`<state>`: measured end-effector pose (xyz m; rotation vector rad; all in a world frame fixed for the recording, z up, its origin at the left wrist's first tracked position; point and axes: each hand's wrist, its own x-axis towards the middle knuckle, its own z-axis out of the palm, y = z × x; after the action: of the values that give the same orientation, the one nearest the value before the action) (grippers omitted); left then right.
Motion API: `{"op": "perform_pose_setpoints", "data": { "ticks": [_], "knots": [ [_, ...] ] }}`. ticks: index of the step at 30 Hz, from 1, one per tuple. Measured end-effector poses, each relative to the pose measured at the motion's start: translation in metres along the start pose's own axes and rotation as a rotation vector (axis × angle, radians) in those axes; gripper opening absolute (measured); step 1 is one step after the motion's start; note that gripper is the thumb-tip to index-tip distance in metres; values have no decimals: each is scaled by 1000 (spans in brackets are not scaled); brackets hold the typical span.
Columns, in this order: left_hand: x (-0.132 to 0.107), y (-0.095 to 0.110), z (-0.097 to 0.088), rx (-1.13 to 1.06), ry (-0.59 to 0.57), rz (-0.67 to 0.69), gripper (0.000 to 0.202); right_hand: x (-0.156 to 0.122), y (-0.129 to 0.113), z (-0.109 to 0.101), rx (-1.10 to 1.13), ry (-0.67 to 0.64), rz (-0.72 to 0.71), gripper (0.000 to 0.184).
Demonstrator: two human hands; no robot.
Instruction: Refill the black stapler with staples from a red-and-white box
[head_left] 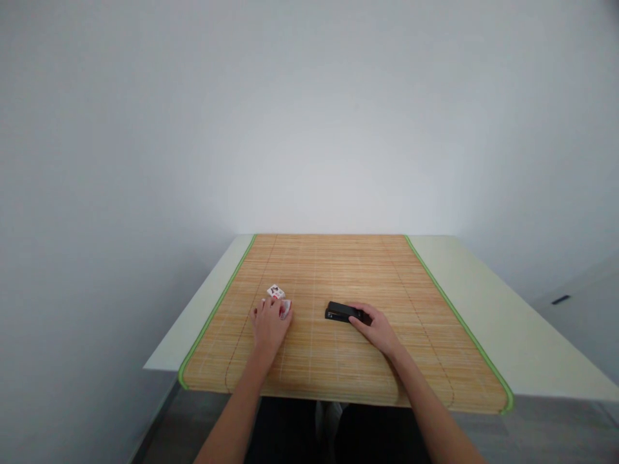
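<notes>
My left hand [269, 325] lies on the bamboo mat [338, 264], its fingers resting over a small white and red packet [286, 308]. A second small white and red piece [275, 291] lies just beyond those fingers. My right hand [378, 330] reaches to the middle of the mat, and its fingers grip the near end of a flat black rectangular object [341, 312], which lies on the mat. What the small pieces are is too small to tell.
The mat, edged in green, covers most of a pale table [507, 322] set against a white wall. Bare table shows on both sides. The floor and a pale cabinet [580, 303] lie to the right.
</notes>
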<state>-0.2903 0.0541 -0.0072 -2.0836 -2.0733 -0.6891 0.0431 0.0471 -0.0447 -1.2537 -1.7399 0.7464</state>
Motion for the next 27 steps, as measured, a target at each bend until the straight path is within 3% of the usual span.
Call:
{"op": "perform_pose_setpoints", "data": {
  "ticks": [6,11,14,19,27],
  "knots": [
    [-14,-1,-12,-70,50,-67,27,-10,-26,25,-111,-23,-85,40],
    [-35,-10,-12,-115,77,-86,24,-17,-60,46,-67,-255,-133,90],
    [-43,-19,-5,-159,89,-85,34,-12,-72,52,-26,-340,-144,104],
    [-51,-28,14,-226,108,-63,52,1,-80,84,-33,-282,-65,103],
    [-50,-38,29,-270,100,-168,55,20,-98,154,-71,-125,17,96]
  ]
}}
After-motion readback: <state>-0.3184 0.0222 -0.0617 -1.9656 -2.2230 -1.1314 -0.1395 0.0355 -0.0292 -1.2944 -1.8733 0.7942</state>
